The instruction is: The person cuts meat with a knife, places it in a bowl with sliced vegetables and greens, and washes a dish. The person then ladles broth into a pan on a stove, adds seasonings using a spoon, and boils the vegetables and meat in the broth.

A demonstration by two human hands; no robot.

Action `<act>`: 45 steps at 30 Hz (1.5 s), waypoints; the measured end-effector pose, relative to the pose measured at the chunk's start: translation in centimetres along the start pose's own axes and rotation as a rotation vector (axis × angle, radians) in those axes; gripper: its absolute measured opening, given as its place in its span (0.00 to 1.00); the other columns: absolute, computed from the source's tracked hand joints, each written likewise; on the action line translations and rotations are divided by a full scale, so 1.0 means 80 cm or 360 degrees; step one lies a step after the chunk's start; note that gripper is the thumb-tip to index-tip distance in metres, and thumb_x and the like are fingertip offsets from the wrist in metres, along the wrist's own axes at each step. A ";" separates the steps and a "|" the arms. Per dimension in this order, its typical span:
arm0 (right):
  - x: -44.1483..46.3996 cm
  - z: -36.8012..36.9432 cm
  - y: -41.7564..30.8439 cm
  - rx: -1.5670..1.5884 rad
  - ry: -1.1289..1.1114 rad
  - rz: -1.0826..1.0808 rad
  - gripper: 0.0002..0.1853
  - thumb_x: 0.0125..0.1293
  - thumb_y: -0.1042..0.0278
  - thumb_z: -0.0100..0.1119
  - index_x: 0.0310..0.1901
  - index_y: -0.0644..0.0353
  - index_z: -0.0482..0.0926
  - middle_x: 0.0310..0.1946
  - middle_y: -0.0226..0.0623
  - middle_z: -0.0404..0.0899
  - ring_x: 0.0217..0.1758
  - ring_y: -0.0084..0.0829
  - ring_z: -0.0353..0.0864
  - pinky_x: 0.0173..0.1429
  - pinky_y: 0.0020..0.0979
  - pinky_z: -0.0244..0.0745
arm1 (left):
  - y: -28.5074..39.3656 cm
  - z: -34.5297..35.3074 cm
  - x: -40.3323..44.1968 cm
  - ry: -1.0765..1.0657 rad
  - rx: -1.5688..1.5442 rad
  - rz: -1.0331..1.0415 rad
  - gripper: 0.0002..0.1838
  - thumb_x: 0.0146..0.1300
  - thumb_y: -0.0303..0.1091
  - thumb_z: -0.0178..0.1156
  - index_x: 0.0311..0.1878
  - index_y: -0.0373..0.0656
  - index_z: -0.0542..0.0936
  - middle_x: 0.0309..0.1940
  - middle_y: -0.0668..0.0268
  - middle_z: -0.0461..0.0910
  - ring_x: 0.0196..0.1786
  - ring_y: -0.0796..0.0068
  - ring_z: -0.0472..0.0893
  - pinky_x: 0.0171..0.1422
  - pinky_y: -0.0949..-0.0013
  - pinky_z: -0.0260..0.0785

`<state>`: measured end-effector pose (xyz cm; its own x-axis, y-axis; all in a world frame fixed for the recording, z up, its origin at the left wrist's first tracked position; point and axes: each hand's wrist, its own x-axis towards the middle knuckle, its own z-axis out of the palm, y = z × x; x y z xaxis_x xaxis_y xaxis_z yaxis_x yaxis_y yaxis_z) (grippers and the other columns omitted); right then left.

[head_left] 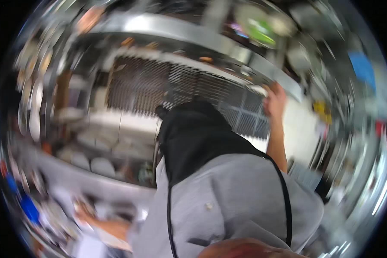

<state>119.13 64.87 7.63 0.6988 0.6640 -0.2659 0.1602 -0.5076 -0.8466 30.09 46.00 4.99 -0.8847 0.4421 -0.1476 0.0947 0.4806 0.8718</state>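
My left hand (85,214) is at the steel counter on the lower left, smeared by motion. Its fingers look closed around a small pale and brown thing (82,203) whose kind I cannot make out. On the other side, my right hand (276,101) hangs away from my body over the floor, fingers loosely bent and partly apart, with nothing visible in it. Between the two arms are my grey shirt (245,185) and black apron (198,133).
Dark perforated mats (144,84) lie on the pale tiled floor (124,123). A steel counter (90,180) runs along the left, with white plates (102,165) on a shelf below. Another steel worktop (159,26) crosses the far side, with a blurred green item (261,32) beyond it.
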 end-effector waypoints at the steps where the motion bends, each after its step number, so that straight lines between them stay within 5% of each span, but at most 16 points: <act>1: -0.008 0.000 -0.012 -0.0020 0.0120 0.0022 0.30 0.62 0.74 0.53 0.67 0.62 0.64 0.19 0.30 0.72 0.15 0.21 0.71 0.16 0.25 0.66 | 0.015 0.011 -0.002 0.0104 -0.0230 -0.0022 0.26 0.56 0.40 0.66 0.51 0.29 0.76 0.50 0.44 0.80 0.47 0.46 0.83 0.41 0.46 0.81; 3: -0.013 -0.009 -0.017 0.0086 0.0086 -0.0036 0.30 0.61 0.76 0.55 0.67 0.65 0.65 0.20 0.31 0.73 0.15 0.21 0.72 0.17 0.26 0.67 | 0.079 0.073 -0.035 0.0842 0.0932 0.0610 0.21 0.52 0.38 0.73 0.39 0.29 0.80 0.33 0.50 0.84 0.30 0.61 0.82 0.35 0.60 0.81; 5: -0.010 -0.024 0.000 0.0144 0.0132 -0.0049 0.30 0.61 0.76 0.56 0.67 0.65 0.65 0.18 0.30 0.73 0.15 0.21 0.72 0.18 0.26 0.67 | 0.125 0.188 -0.030 0.0272 0.0699 0.0974 0.22 0.52 0.42 0.74 0.36 0.28 0.82 0.32 0.51 0.84 0.30 0.63 0.81 0.36 0.64 0.78; 6: 0.005 -0.025 0.007 0.0160 0.0084 -0.0087 0.30 0.61 0.75 0.57 0.66 0.66 0.65 0.17 0.30 0.72 0.15 0.21 0.73 0.18 0.26 0.67 | 0.154 0.267 -0.062 -0.0272 0.0728 0.1093 0.26 0.56 0.32 0.70 0.56 0.31 0.76 0.41 0.53 0.85 0.35 0.64 0.83 0.45 0.69 0.77; 8: 0.006 -0.041 0.013 0.0097 0.0072 -0.0074 0.31 0.60 0.75 0.58 0.66 0.66 0.65 0.17 0.31 0.73 0.16 0.22 0.74 0.19 0.27 0.68 | 0.219 0.457 -0.199 -0.0233 0.0714 0.1400 0.21 0.56 0.34 0.72 0.48 0.33 0.79 0.39 0.61 0.82 0.39 0.71 0.80 0.49 0.68 0.74; 10: 0.015 -0.056 0.021 0.0035 0.0056 -0.0077 0.31 0.60 0.74 0.58 0.67 0.65 0.65 0.18 0.33 0.75 0.16 0.22 0.74 0.20 0.28 0.69 | 0.289 0.608 -0.339 -0.1074 0.0224 0.1211 0.19 0.55 0.31 0.71 0.48 0.34 0.78 0.43 0.62 0.80 0.45 0.71 0.79 0.51 0.68 0.72; 13: 0.031 -0.074 0.039 -0.0164 0.0024 -0.0142 0.32 0.58 0.72 0.59 0.66 0.65 0.66 0.20 0.40 0.78 0.17 0.27 0.78 0.24 0.31 0.73 | 0.326 0.804 -0.475 -0.1559 0.0111 0.1574 0.18 0.50 0.33 0.72 0.44 0.37 0.80 0.38 0.59 0.81 0.45 0.72 0.80 0.53 0.68 0.72; 14: 0.034 -0.078 0.041 -0.0211 0.0000 -0.0092 0.33 0.57 0.72 0.59 0.66 0.65 0.66 0.22 0.46 0.79 0.20 0.33 0.80 0.28 0.34 0.75 | 0.349 0.854 -0.524 -0.1870 -0.0232 0.1717 0.17 0.49 0.36 0.71 0.40 0.36 0.80 0.37 0.55 0.81 0.43 0.65 0.81 0.51 0.64 0.72; 16: 0.052 -0.087 0.070 -0.0344 0.0047 -0.0264 0.32 0.55 0.71 0.58 0.65 0.66 0.67 0.30 0.58 0.80 0.34 0.52 0.84 0.41 0.42 0.76 | 0.383 0.920 -0.613 -0.1633 0.0164 0.2111 0.19 0.48 0.41 0.70 0.38 0.37 0.80 0.38 0.51 0.81 0.43 0.49 0.77 0.49 0.53 0.71; 24: 0.057 -0.132 0.043 -0.0397 -0.0030 -0.0316 0.32 0.56 0.71 0.58 0.64 0.67 0.67 0.27 0.58 0.79 0.36 0.57 0.82 0.42 0.46 0.74 | 0.397 1.081 -0.736 -0.1535 0.0461 0.2540 0.22 0.52 0.48 0.69 0.41 0.38 0.82 0.39 0.57 0.84 0.50 0.52 0.78 0.54 0.57 0.72; 28: 0.072 -0.135 0.050 -0.0425 -0.0131 -0.0294 0.31 0.56 0.71 0.58 0.64 0.66 0.67 0.30 0.59 0.79 0.38 0.56 0.82 0.43 0.45 0.74 | 0.417 1.038 -0.718 -0.1451 0.0236 0.2346 0.22 0.54 0.48 0.69 0.43 0.39 0.82 0.40 0.61 0.84 0.48 0.56 0.78 0.52 0.56 0.72; 32: 0.082 -0.127 0.070 -0.0522 -0.0080 -0.0320 0.28 0.56 0.72 0.59 0.62 0.62 0.71 0.39 0.55 0.81 0.41 0.50 0.83 0.48 0.39 0.76 | 0.398 0.840 -0.624 -0.1102 -0.0170 0.2112 0.14 0.55 0.36 0.70 0.43 0.41 0.83 0.35 0.63 0.84 0.38 0.65 0.78 0.45 0.63 0.72; 35: 0.082 -0.120 0.062 -0.0452 -0.0244 -0.0240 0.22 0.57 0.73 0.57 0.56 0.62 0.74 0.37 0.42 0.81 0.33 0.33 0.81 0.41 0.35 0.77 | 0.325 0.686 -0.520 -0.0867 -0.0032 0.1699 0.13 0.57 0.33 0.70 0.44 0.41 0.82 0.35 0.62 0.83 0.37 0.70 0.79 0.41 0.68 0.73; 39: 0.065 -0.101 0.049 -0.0371 -0.0336 -0.0187 0.30 0.61 0.77 0.51 0.67 0.66 0.63 0.29 0.42 0.75 0.16 0.23 0.68 0.15 0.25 0.61 | 0.196 0.459 -0.377 -0.0181 0.0448 0.1129 0.14 0.58 0.34 0.69 0.45 0.39 0.82 0.34 0.60 0.84 0.36 0.71 0.82 0.40 0.70 0.74; 40: 0.067 -0.094 0.056 -0.0306 -0.0278 -0.0377 0.25 0.60 0.73 0.55 0.60 0.66 0.68 0.19 0.38 0.72 0.13 0.26 0.69 0.15 0.29 0.61 | 0.166 0.399 -0.346 0.0072 0.0554 0.1059 0.16 0.55 0.36 0.69 0.43 0.38 0.82 0.34 0.57 0.84 0.33 0.62 0.83 0.40 0.63 0.75; 45: 0.070 -0.074 0.057 -0.0401 -0.0234 -0.0369 0.27 0.59 0.74 0.55 0.62 0.64 0.67 0.20 0.40 0.72 0.12 0.27 0.69 0.15 0.29 0.62 | 0.063 0.142 -0.201 0.1143 0.1088 0.0431 0.17 0.53 0.44 0.66 0.41 0.42 0.83 0.34 0.52 0.84 0.41 0.52 0.84 0.48 0.54 0.75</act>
<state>127.91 62.98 5.02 0.5190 0.8398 -0.1592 0.4820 -0.4414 -0.7568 50.01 49.93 6.42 -0.8379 0.1502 0.5247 0.3727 0.8599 0.3489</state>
